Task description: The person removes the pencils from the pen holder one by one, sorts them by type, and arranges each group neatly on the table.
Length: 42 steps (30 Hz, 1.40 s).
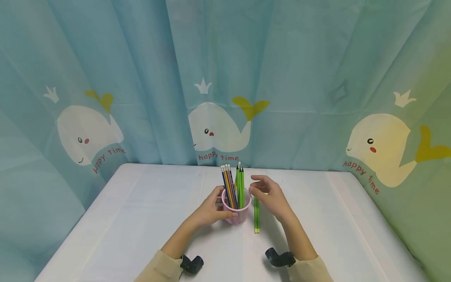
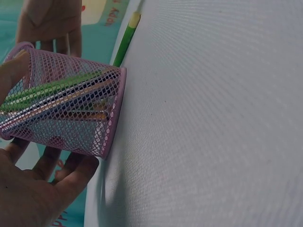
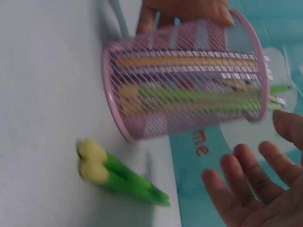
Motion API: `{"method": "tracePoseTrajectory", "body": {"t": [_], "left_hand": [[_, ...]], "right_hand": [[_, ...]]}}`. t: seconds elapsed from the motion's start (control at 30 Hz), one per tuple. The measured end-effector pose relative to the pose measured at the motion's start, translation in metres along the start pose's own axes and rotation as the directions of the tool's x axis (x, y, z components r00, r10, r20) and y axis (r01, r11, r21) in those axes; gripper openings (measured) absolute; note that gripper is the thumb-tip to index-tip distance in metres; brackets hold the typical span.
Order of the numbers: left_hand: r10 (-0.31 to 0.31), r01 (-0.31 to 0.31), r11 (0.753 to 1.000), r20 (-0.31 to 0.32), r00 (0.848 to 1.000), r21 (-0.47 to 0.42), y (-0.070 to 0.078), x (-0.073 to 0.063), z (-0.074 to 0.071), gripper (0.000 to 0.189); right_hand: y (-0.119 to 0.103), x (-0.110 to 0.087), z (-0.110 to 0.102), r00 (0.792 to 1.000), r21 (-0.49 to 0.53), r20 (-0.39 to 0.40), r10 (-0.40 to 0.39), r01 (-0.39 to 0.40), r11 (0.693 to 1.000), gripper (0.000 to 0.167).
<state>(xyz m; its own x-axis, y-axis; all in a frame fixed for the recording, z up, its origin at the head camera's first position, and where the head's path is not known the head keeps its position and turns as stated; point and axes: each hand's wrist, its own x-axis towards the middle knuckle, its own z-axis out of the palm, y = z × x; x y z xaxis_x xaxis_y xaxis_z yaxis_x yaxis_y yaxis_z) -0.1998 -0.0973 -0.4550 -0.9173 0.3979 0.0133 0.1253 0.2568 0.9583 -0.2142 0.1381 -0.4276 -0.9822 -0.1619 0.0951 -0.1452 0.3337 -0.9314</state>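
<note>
A pink mesh pencil cup (image 1: 241, 216) stands upright on the table with several pencils inside. Dark-striped pencils (image 1: 227, 188) lean on its left side, and green pencils (image 1: 241, 188) lean on its right. My left hand (image 1: 210, 208) holds the cup from the left, thumb across the front and fingers round the far side. To the right of the cup is my right hand (image 1: 270, 197), its fingers loosely bent and holding nothing. Two green pencils (image 3: 128, 182) with yellowish ends lie side by side on the table, beside the cup and partly beneath the right hand in the head view.
A white-covered table (image 1: 158, 203) spreads to both sides. Behind it hangs a blue-green curtain (image 1: 299, 78) printed with whales. Dark wrist devices (image 1: 280, 257) sit at both sleeves.
</note>
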Motion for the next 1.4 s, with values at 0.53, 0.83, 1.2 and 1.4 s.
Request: {"method": "tracePoseTrajectory", "body": {"t": [0.53,0.83,1.2,1.4], "left_hand": [[0.02,-0.02,1.0,0.017,1.0,-0.013,-0.001,0.002,-0.001,0.077],[0.033,-0.033,0.999,0.009,0.999,-0.018,0.0,0.002,-0.001,0.076],[0.03,-0.03,0.999,0.011,0.999,-0.016,0.001,0.002,-0.002,0.077],[0.02,-0.02,1.0,0.013,1.0,-0.018,0.0,0.001,-0.001,0.076]], "right_hand": [[-0.003,-0.001,0.026,0.999,-0.01,-0.051,-0.006,0.006,1.0,0.03],[-0.003,0.002,0.024,0.997,0.017,-0.083,0.003,-0.002,1.0,0.018],[-0.011,0.001,0.015,0.998,0.111,-0.064,0.017,-0.01,0.994,0.02],[-0.014,-0.001,0.009,0.999,0.194,-0.052,0.004,0.006,0.981,0.02]]}}
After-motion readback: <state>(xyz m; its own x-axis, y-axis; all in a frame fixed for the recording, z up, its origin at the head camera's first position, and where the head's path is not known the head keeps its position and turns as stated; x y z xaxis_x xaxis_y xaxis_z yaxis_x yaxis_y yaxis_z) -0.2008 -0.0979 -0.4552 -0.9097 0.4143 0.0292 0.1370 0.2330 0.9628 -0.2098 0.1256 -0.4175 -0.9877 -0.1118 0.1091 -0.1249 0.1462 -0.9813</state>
